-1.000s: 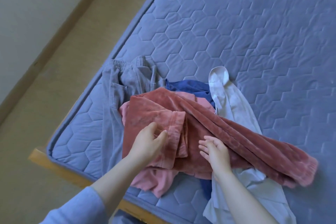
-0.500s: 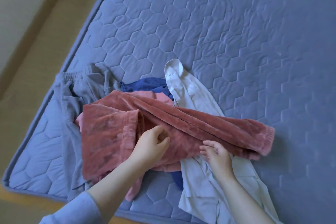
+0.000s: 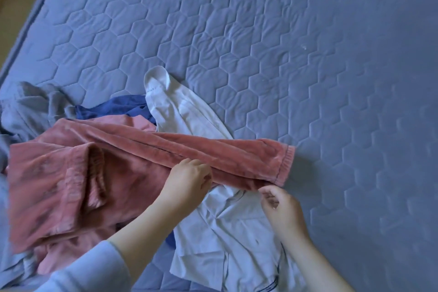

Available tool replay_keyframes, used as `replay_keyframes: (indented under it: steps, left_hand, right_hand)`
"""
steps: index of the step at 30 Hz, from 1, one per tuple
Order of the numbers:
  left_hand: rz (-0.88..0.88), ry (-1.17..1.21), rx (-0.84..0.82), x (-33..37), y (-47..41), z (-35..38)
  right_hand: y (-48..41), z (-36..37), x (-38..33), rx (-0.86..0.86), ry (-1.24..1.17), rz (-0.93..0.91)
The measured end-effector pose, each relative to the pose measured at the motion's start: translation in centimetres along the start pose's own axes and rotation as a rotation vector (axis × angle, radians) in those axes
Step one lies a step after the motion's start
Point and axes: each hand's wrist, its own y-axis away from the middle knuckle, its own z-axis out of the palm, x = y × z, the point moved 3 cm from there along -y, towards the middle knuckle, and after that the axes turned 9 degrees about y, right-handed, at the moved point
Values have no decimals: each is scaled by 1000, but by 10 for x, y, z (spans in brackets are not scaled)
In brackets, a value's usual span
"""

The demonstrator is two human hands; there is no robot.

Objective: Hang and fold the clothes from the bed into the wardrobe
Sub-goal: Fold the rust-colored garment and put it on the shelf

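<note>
Nearest the camera, on the white shirt (image 3: 227, 239), the right hand (image 3: 282, 208) curls loosely, holding nothing I can see. The left hand (image 3: 189, 180) pinches the red velvet trousers (image 3: 147, 156) lying atop the pile on the bed (image 3: 308, 54). Best align both legs, smooth, then fold.

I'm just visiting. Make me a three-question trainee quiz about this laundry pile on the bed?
1. True or false: the pink velvet garment lies on top of the white shirt.
2. Which hand rests on the pink fabric? A) left hand B) right hand
3. Fill in: the dark blue garment peeks out from ___ the pink one.

Key: 1 true; 2 A; 3 under. The right hand sits just below the cuff, its fingers curled, with no clear grip visible.
</note>
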Motion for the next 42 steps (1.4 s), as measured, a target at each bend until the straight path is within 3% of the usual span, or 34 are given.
replay_keyframes:
  steps: [8, 16, 23, 26, 29, 32, 35, 37, 42]
  left_hand:
    - [2, -251, -27, -11, -41, 39]
    - [21, -384, -59, -31, -69, 40]
    - [39, -276, -90, -32, -83, 39]
    - [34, -148, -45, -31, -80, 32]
    - [12, -68, 11, -30, -78, 22]
    - [0, -12, 84, -27, -84, 9]
    - [13, -2, 158, -27, -97, -5]
    - [-7, -17, 179, -32, -108, -8]
    - [-111, -45, 141, -42, -135, 3]
  right_hand:
    - [-35, -16, 18, 211, 303, -320]
    - [-61, 1, 31, 82, 383, -262]
    - [-69, -5, 39, 94, 484, -334]
    - [-69, -14, 37, 175, 388, -362]
    - [-69, -33, 30, 347, 124, -226]
    - [-77, -49, 18, 354, -212, -55]
    - [-98, -58, 6, 360, -367, 2]
    - [-119, -56, 4, 309, -349, 28]
    - [-147, -17, 43, -128, -311, 220]
